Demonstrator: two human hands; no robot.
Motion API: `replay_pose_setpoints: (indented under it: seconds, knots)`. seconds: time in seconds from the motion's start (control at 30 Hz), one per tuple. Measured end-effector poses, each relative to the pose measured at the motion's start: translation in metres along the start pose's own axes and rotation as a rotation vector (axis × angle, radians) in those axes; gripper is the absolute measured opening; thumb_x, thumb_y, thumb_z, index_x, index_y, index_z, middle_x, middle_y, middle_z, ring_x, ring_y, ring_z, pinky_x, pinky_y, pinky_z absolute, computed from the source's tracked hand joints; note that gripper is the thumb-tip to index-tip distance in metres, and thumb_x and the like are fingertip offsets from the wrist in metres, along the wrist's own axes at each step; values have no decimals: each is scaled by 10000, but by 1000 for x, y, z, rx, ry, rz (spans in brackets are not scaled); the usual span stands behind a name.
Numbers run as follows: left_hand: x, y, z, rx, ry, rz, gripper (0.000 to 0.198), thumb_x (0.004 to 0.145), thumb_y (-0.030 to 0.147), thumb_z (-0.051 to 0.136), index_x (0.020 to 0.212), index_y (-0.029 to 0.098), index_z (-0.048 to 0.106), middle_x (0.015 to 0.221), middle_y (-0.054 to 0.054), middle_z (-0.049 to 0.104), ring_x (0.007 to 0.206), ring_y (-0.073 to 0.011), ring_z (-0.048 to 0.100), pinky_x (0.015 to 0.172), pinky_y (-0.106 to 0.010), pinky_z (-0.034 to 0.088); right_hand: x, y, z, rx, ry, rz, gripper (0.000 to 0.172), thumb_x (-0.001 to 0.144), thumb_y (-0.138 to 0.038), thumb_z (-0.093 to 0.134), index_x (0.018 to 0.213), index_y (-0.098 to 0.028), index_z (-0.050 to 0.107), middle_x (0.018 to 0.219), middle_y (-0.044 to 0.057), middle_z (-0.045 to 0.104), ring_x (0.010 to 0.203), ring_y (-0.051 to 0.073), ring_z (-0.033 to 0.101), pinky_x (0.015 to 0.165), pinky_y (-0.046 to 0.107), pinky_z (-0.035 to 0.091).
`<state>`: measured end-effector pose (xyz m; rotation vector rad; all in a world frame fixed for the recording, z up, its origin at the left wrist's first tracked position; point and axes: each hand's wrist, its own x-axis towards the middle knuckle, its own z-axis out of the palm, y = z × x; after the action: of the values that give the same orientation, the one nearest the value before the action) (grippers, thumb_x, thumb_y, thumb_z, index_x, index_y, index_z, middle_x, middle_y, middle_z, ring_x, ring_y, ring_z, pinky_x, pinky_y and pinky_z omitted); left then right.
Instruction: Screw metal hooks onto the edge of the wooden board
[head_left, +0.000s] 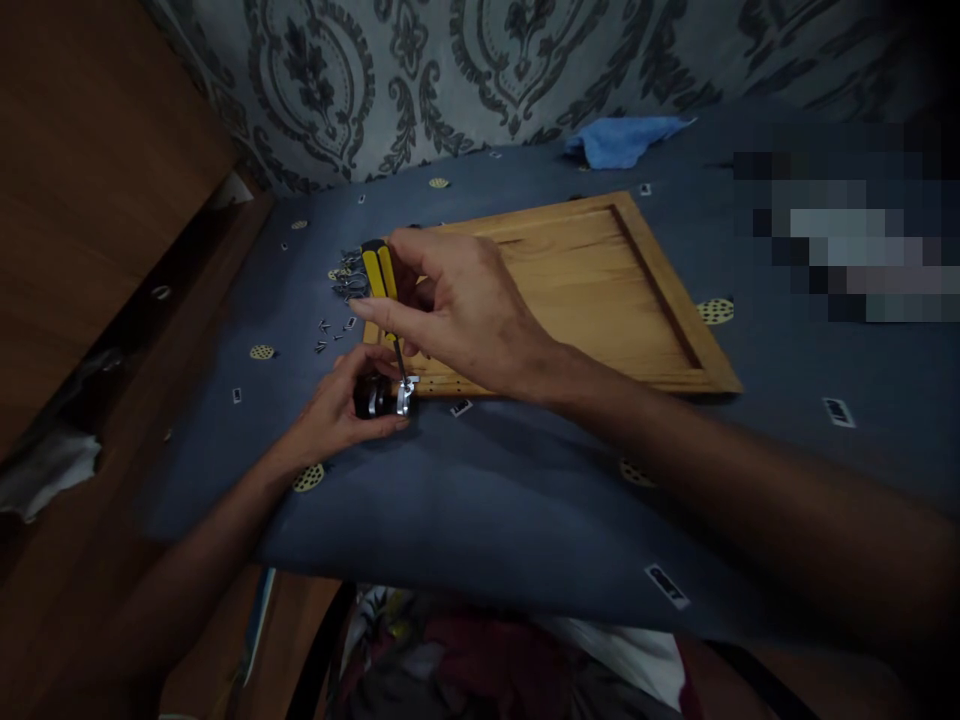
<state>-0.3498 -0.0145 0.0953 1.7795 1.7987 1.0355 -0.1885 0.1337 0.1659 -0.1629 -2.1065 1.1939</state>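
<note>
My right hand (457, 310) is closed round the yellow and black handle of a screwdriver (381, 275), held upright with its shaft pointing down. The tip meets a small black and silver metal fitting (386, 397) at the near left corner of a wooden cabinet door panel (577, 290). My left hand (337, 405) grips that fitting from the left, fingers curled round it. The panel lies flat on a dark blue patterned cloth (487, 500).
Several small screws and metal bits (341, 290) lie scattered on the cloth left of the panel. A blue rag (622, 138) sits at the back. Brown wooden furniture (82, 180) stands on the left. A patterned grey wall is behind. A blurred patch is at the right.
</note>
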Motion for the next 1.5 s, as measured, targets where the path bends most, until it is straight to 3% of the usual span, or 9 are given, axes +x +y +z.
replay_pose_setpoints:
  seconds: [0.37,0.67,0.77,0.9,1.0,1.3,1.4,1.5]
  knots:
    - [1,6,-1,5,-11,-7,537,778,399,878,1190,248,568,1082,-47,719,1033,-261,679,929,-400,501,-1,9,4,-11,-28,-15,368,949,-278,717,747,-243,411,761,-28,505,723,154,482,677,323,375]
    - [1,2,0,57,11,24,463,772,432,882,1098,234,618,1063,-46,708,980,-262,678,863,-399,556,-1,-2,2,-81,-103,-28,432,913,-277,758,730,-235,369,710,-58,458,694,122,441,661,300,340]
    - [0,1,0,67,14,6,463,776,440,881,1098,229,624,1086,-49,707,984,-261,684,870,-408,570,0,-4,-2,-49,-121,-36,386,893,-269,785,767,-221,423,728,-66,480,696,109,459,651,280,360]
    - [0,1,0,89,12,10,481,767,427,892,1123,238,630,1083,-44,711,983,-256,680,877,-402,569,5,-6,-15,92,-350,14,175,920,-172,718,874,-190,550,757,-59,580,691,99,566,627,241,444]
    - [1,1,-1,85,0,29,531,781,435,877,1193,244,602,1069,-30,713,971,-245,674,881,-388,554,8,-5,-20,214,-492,57,176,924,-121,668,811,-191,553,699,-50,618,639,99,623,593,224,502]
    - [-1,-2,0,89,9,66,448,820,414,856,1142,237,601,1097,-24,686,989,-247,664,859,-361,539,-4,-1,7,222,-182,67,406,914,-206,728,727,-234,369,662,-66,468,662,103,566,537,211,435]
    - [-1,-3,0,94,7,63,483,814,428,862,1171,231,603,1132,-33,688,1043,-263,669,919,-382,550,-4,-3,4,190,-206,53,394,921,-232,724,748,-232,370,684,-61,469,707,109,581,548,199,438]
    - [-1,-3,0,111,23,29,608,775,442,892,1253,227,585,1194,-56,686,1100,-294,669,967,-421,552,0,-5,-6,234,-337,47,277,952,-204,675,815,-221,435,721,-63,542,677,91,608,564,191,475]
